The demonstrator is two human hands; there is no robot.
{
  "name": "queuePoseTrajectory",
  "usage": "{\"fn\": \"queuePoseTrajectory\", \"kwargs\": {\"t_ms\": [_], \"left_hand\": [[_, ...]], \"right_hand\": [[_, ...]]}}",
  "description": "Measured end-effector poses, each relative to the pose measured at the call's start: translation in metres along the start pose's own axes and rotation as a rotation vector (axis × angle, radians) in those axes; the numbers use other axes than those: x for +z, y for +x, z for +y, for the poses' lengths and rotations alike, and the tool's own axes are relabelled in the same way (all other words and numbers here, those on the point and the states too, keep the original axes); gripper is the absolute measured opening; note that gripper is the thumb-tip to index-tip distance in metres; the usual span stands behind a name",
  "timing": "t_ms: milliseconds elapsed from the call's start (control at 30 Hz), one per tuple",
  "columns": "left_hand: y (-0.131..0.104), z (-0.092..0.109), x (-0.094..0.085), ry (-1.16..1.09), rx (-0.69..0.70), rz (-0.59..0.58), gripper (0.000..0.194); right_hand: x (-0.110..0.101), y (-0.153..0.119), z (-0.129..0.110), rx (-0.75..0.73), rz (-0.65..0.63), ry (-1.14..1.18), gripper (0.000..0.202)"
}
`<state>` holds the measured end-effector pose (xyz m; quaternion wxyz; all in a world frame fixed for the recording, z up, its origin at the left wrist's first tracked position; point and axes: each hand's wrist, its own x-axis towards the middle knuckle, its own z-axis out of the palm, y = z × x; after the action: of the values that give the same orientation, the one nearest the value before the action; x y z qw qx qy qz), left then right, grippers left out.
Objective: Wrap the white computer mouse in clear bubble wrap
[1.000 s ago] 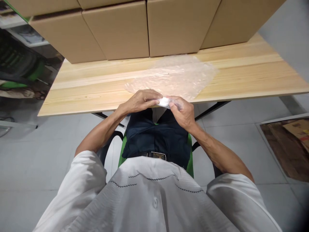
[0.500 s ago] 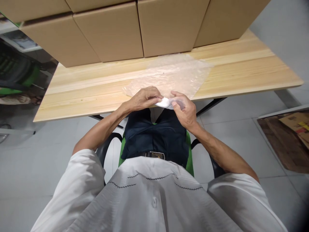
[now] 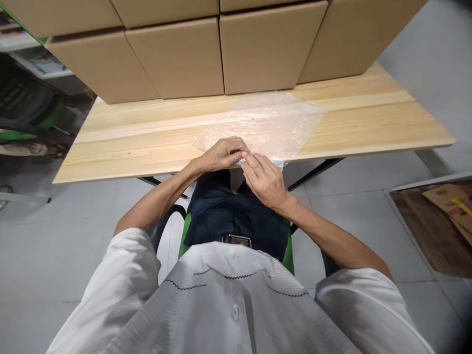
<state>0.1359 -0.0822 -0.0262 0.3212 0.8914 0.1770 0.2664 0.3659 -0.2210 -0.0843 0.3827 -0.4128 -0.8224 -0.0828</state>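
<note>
At the table's front edge, my left hand (image 3: 227, 151) is closed, thumb and fingers pinching the left end of a small white bundle in clear plastic (image 3: 279, 163). My right hand (image 3: 266, 178) lies over the same bundle, its fingers bent and pressed together with the tips against my left fingertips. Most of the bundle is hidden beneath the right hand, and only a bit of plastic shows past it. Just behind both hands, a crinkled sheet of clear plastic film (image 3: 267, 123) is spread on the wooden table (image 3: 147, 142).
Brown cardboard boxes (image 3: 177, 59) stand stacked along the table's back. A chair with green parts (image 3: 29, 108) is at the far left. On the floor to the right lies flattened cardboard (image 3: 448, 206). I sit on a green chair (image 3: 289, 253) with black armrests.
My right hand has turned over and moved left, covering the white bundle that showed between the hands before. The left hand keeps its pinch. The view has shifted slightly.
</note>
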Motion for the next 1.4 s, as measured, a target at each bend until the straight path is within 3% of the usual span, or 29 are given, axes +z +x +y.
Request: {"fn": "queuePoseTrajectory", "kwargs": {"t_ms": [167, 267, 400, 500, 600, 700, 933, 1167, 1300, 1400], "left_hand": [[-0.003, 0.011, -0.007, -0.006, -0.044, -0.038, 0.04], [-0.002, 0.011, -0.023, 0.035, -0.132, -0.061, 0.039], [0.007, -0.004, -0.055, 0.324, -0.397, 0.068, 0.044], [0.012, -0.012, -0.07, 0.583, -0.619, 0.082, 0.052], [0.005, -0.008, -0.07, 0.687, -0.693, 0.048, 0.059], [-0.009, -0.001, -0.062, 0.675, -0.694, 0.029, 0.052], [-0.036, 0.011, -0.06, 0.598, -0.71, 0.071, 0.053], [-0.059, 0.024, -0.063, 0.756, -0.825, 0.132, 0.048], [-0.061, 0.03, -0.065, 0.786, -0.874, 0.139, 0.04], [-0.054, 0.031, -0.066, 0.762, -0.869, 0.158, 0.037]], "right_hand": [[0.01, -0.002, 0.018, 0.023, 0.022, -0.05, 0.05], [0.009, -0.003, 0.026, 0.03, -0.014, -0.039, 0.054], [0.002, -0.008, 0.038, -0.045, -0.041, 0.052, 0.057], [-0.004, -0.011, 0.047, -0.138, -0.056, 0.114, 0.055], [-0.008, -0.012, 0.052, -0.25, -0.028, 0.156, 0.052], [-0.01, -0.011, 0.056, -0.308, 0.001, 0.179, 0.049], [-0.02, -0.009, 0.064, -0.302, -0.052, 0.233, 0.046], [-0.024, 0.018, 0.09, -0.307, -0.093, 0.091, 0.046], [-0.031, 0.03, 0.104, -0.254, -0.112, 0.074, 0.044], [-0.038, 0.026, 0.101, -0.237, -0.128, 0.01, 0.046]]}}
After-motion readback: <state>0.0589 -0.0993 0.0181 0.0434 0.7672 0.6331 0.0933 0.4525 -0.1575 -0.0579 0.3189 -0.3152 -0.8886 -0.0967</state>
